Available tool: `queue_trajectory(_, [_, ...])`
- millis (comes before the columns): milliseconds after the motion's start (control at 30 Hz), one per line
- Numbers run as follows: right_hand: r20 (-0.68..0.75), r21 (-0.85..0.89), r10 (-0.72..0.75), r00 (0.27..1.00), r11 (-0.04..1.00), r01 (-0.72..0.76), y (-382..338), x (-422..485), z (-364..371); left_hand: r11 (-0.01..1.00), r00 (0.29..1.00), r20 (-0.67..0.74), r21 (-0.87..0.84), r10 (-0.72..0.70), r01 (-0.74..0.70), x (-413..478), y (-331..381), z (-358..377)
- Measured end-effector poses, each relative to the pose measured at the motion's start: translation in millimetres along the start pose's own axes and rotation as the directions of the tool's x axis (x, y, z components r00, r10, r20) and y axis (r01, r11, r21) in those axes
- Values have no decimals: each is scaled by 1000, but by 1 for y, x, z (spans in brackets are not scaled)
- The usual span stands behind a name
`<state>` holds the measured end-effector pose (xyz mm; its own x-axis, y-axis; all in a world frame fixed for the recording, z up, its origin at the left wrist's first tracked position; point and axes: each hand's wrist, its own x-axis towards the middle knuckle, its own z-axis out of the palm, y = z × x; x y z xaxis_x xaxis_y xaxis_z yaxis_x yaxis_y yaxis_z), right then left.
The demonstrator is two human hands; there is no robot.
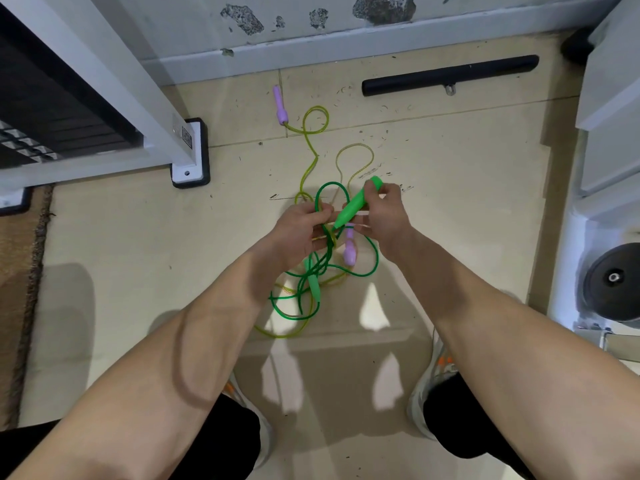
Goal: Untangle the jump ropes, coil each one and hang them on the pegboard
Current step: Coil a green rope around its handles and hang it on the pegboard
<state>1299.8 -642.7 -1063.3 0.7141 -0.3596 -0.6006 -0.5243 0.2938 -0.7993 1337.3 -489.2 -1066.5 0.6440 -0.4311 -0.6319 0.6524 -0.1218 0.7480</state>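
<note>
Green rope [331, 183], green handle [356, 206]; yellow rope [316, 156] w/ lilac handles [280, 103]

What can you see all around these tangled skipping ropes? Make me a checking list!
Surface: beige tiled floor, with the ropes partly lying on it.
Job's things: green rope and yellow rope tangled together; purple handle on the floor, second purple handle dangling; pegboard not seen.
Clutter: black bar near the wall; dark specks.
Hands: left hand grips green rope loops; right hand grips green handle.
Cables: nothing seen.
Surroundings: chipped wall, white frame, weight plate at right.
</note>
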Motion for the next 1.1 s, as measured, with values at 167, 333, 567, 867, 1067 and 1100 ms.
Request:
queue_trajectory(167, [-213,-216,-177,961,968,130,-16,9,-6,988,987,-160,157,27,-1,1,-6,0])
queue_trajectory(333, [-341,-189,-314,886,946,262,-49,-4,-14,955,955,-281,295,95,-9,3,-9,-10])
queue_trajectory(567, [-213,-834,-572,792,529,158,-91,-8,-41,940,878,-466,335,112,58,2,-8,-23])
queue_trajectory(867, [-52,-998,-554,831,65,-19,-82,-4,-94,920,932,-355,385,78,70,1,-15,-33])
queue_trajectory(1067, [-22,-991,-337,941,131,24,-25,10,-81,720,914,-405,643,27,263,1,-66,-63])
queue_trajectory(1100, [-21,-986,-297,955,166,30,-13,12,-80,670,929,-371,689,-1,276,1,-74,-62])
